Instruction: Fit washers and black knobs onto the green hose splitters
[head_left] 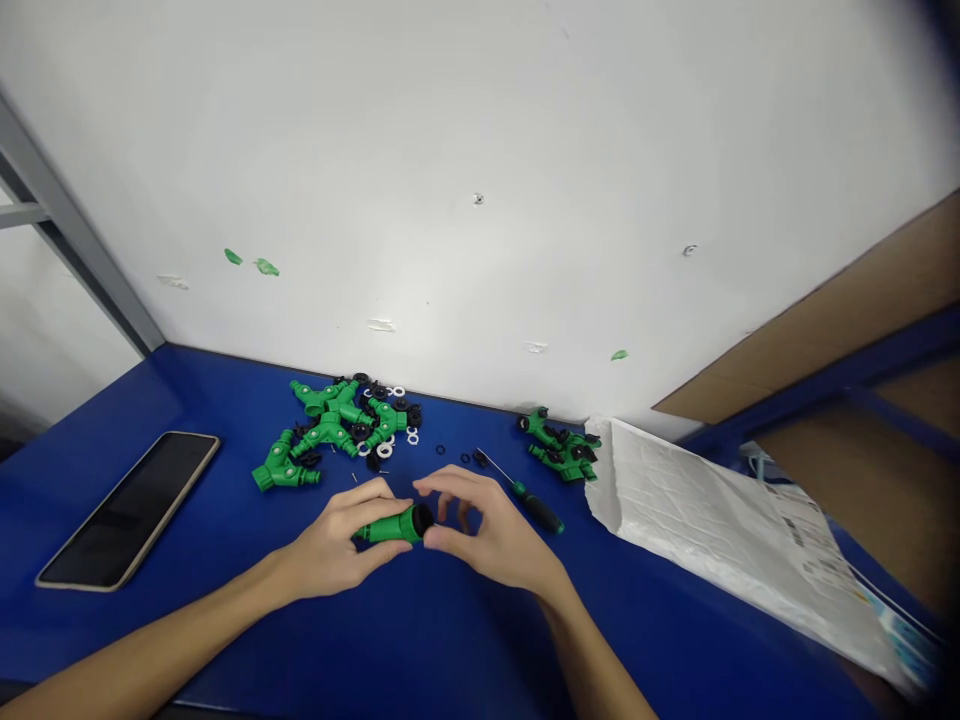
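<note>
My left hand [337, 535] is closed around a green plastic hose connector [390, 528], thumb below and fingers above. The connector's wide end faces right and looks black inside. Close to that end is my right hand [484, 525], its fingers curved and apart from the thumb. The right thumb tip is beside the rim; whether it touches I cannot tell. Behind the left hand lie several green Y-shaped hose connectors [328, 428]. White rings [385, 450] and small black parts are scattered among them. Two small black rings [440, 450] lie beyond the right hand.
A green-and-black screwdriver [538, 507] lies right of my right hand. Behind it sit green connectors with black parts [562, 450]. A white plastic mailer bag [697, 520] covers the right side. A phone [131, 510] lies at left on the blue table [360, 650], against a white wall [450, 270].
</note>
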